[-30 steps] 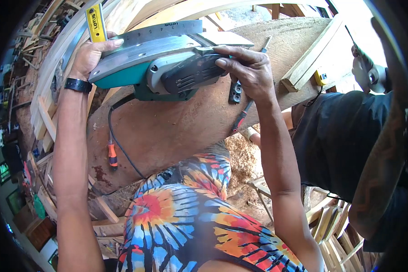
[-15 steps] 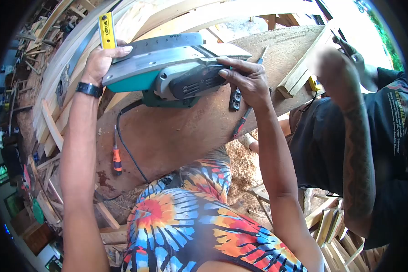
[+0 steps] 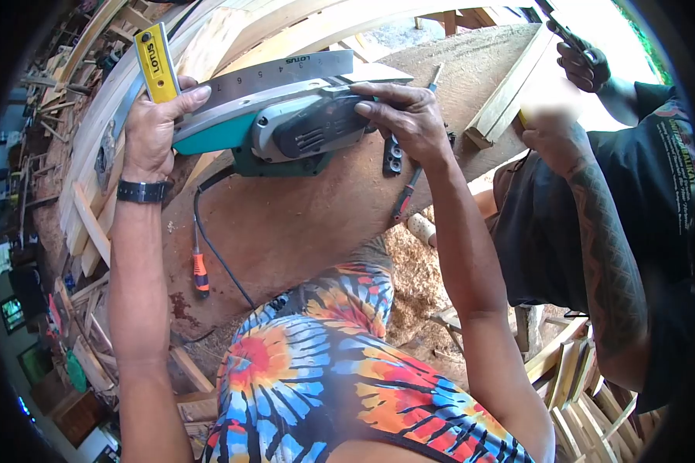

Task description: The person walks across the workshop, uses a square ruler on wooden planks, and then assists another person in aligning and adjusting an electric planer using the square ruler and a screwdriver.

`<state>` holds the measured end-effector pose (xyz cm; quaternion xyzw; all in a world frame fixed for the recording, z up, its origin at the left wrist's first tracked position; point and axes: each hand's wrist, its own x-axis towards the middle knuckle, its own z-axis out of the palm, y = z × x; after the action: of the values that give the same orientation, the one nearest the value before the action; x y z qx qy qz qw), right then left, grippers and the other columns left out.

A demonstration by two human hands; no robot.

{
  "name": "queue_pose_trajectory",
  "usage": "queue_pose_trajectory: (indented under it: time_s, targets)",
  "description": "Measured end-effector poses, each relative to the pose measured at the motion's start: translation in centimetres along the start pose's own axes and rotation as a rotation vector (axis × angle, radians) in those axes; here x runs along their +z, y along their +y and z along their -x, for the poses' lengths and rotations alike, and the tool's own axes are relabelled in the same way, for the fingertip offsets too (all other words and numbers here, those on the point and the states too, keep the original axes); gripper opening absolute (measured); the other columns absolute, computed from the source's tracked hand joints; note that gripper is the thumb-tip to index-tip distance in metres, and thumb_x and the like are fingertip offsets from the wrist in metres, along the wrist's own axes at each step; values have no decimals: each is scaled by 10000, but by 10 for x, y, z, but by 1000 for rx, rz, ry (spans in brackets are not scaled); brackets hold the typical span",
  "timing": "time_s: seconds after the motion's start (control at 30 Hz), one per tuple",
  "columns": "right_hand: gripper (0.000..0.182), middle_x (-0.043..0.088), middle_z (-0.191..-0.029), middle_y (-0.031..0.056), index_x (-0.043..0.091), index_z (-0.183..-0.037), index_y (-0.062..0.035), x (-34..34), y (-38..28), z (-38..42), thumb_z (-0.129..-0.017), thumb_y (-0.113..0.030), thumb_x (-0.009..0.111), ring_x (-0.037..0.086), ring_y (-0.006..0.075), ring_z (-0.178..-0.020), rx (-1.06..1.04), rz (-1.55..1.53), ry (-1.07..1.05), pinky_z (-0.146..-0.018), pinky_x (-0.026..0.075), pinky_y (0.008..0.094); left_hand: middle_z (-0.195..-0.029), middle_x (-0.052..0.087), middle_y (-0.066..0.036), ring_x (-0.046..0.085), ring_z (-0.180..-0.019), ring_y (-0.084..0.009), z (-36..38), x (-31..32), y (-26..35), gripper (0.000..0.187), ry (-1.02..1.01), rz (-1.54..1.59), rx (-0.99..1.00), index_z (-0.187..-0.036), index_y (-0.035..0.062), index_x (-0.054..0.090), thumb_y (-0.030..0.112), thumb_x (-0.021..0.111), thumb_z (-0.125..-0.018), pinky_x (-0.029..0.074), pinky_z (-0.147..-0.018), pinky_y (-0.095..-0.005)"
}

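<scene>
An electric hand planer (image 3: pixel 286 143), teal and grey, lies upside down above the wooden board, its flat metal sole facing up. My left hand (image 3: pixel 150 135) grips the yellow handle of a try square (image 3: pixel 157 65) at the planer's left end. The square's steel blade, marked with numbers, stands on edge along the sole. Pinched at the right end of the planer is my right hand (image 3: pixel 413 123), thumb and fingers near the body and sole edge. The planer's black cord (image 3: pixel 220 258) runs down over the board. Whether my left fingers also hold the planer is hidden.
On the board (image 3: pixel 286 224) lie an orange-handled screwdriver (image 3: pixel 201 274), a red-and-black screwdriver (image 3: pixel 402 202) and a black piece with round holes (image 3: pixel 394 158). A wood block (image 3: pixel 510 92) sits at right, beside a co-worker's hands (image 3: pixel 583 65). Timber lies behind; shavings cover the ground.
My left hand and the try square have shifted left, and the blade stands more upright on the sole. The planer has moved slightly left. The co-worker's near hand has come down.
</scene>
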<state>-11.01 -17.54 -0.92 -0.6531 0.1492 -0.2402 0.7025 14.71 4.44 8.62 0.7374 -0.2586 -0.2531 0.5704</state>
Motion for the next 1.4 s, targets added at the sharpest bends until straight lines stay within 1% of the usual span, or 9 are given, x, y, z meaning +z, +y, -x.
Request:
queue_pose_trajectory:
  time_s: [0.03,0.17,0.43,0.63,0.73,0.83,0.93,1.03,1.4]
  targets:
    - [268,688,-838,-17,733,-1108,-83,2,4,-1,-845,-130,761,547,17,-657,-53,11,22,-541,427,171,-854,636,-31,581,-759,-105,0,0,-1,288,2,-2,-4,-967,34,649,97,814,-740,468,-710,-243]
    - [276,672,-762,-30,730,-1114,-80,3,-2,1,-851,-159,759,519,17,-615,-37,76,28,-520,413,187,-844,649,-41,605,-734,-111,2,2,0,280,-14,3,-5,-983,24,639,91,799,-762,494,-702,-246]
    - [270,666,-733,-17,735,-1101,-85,-1,2,-1,-849,-179,761,524,30,-597,-80,105,5,-511,417,199,-844,663,-48,633,-720,-113,2,-1,0,276,-78,-33,-22,-1017,17,626,96,776,-798,512,-686,-234]
    - [268,661,-722,-20,738,-1110,-120,-2,6,-3,-855,-198,756,527,37,-588,-64,93,-5,-501,427,204,-831,647,-54,620,-721,-118,-3,-4,-2,326,-90,-68,-31,-991,-2,634,127,808,-748,501,-687,-234]
    - [268,663,-717,-15,736,-1115,-124,-1,6,-3,-859,-204,751,530,39,-584,-70,108,7,-500,430,205,-828,655,-49,631,-716,-115,-6,-7,-2,306,-109,-88,-43,-1026,4,627,122,780,-789,519,-691,-234]
    - [258,642,-755,-33,726,-1117,-72,-4,2,-3,-871,-147,738,535,29,-628,-42,141,-41,-543,418,176,-825,655,-48,631,-716,-116,-6,-6,-2,310,-105,-102,-39,-1027,2,627,119,781,-784,518,-691,-231]
    - [256,634,-745,-30,725,-1119,-71,-4,4,-6,-872,-140,735,533,33,-624,-68,122,-59,-539,415,178,-831,659,-53,631,-713,-116,-5,-5,-4,312,-73,-46,-38,-1027,3,627,118,782,-782,518,-689,-231]
    - [269,661,-713,-10,731,-1121,-104,-5,10,-10,-872,-207,736,530,43,-569,-153,140,-47,-497,433,209,-835,664,-56,632,-707,-116,-5,-5,-5,310,-67,-41,-35,-1027,3,630,115,782,-782,517,-682,-230]
    - [263,628,-683,-25,732,-1120,-107,-5,13,-8,-867,-178,739,516,37,-564,-128,67,-47,-488,417,205,-827,679,-55,645,-715,-113,-4,-3,-7,275,-88,-14,-6,-1007,7,643,109,779,-791,517,-675,-230]
